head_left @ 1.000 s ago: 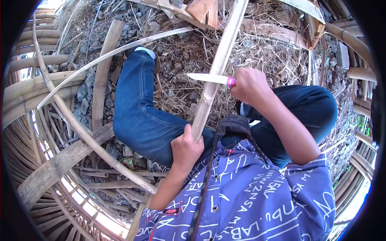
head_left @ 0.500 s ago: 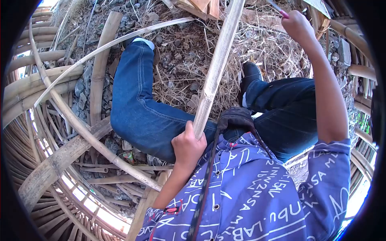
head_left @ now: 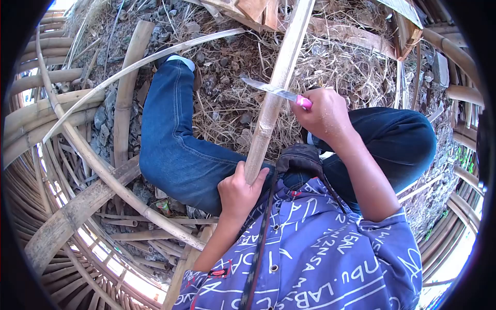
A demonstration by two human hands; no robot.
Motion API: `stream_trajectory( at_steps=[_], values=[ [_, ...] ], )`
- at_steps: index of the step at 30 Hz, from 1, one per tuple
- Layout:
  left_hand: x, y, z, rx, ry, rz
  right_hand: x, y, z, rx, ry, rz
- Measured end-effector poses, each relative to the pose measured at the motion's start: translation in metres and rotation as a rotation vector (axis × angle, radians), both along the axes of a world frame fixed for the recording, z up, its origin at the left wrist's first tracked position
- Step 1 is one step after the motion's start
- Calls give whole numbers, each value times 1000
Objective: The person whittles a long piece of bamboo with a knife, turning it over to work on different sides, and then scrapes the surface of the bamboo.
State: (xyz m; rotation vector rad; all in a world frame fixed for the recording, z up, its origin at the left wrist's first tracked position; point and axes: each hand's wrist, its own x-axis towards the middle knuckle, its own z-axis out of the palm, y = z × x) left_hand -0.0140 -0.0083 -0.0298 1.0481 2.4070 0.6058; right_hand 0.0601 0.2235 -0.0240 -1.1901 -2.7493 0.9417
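My left hand (head_left: 240, 188) is wrapped round the near end of a long split bamboo strip (head_left: 274, 101), close to my left thigh. The strip slants up and away, past the top edge of the view. In my right hand (head_left: 325, 113) is a knife (head_left: 274, 89) with a pink handle, its long blade lying across the strip and pointing left. The blade appears to touch the strip's upper face; the exact contact I cannot make out. A notch or node mark (head_left: 265, 127) shows on the strip between the blade and my left hand.
Dry straw and shavings (head_left: 351, 67) cover the stony ground between my bent legs. A wooden block (head_left: 408, 36) stands at upper right. To the left lie bamboo poles (head_left: 132, 82) and a thin curved strip (head_left: 139, 63). Stacked bamboo lines both sides.
My right hand has swung down and inward from the upper right, bringing the knife across the bamboo strip. My right knee has shifted outward. The left hand keeps its hold.
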Motion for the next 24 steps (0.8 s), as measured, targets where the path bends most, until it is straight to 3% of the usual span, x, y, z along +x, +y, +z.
stream_trajectory(
  at_steps=[7,14,19,21,24],
  values=[
    [-2,-1,-1,104,-320,79,-7,11,-3,198,-66,30],
    [2,2,5,102,-202,5,-12,21,17,314,-85,146],
    [4,0,-1,83,-251,33,0,38,-1,397,-169,195],
    [5,-2,-1,106,-236,19,3,57,-5,450,-64,12],
    [4,-3,-3,129,-210,0,-2,73,1,461,-208,23]
  ],
)
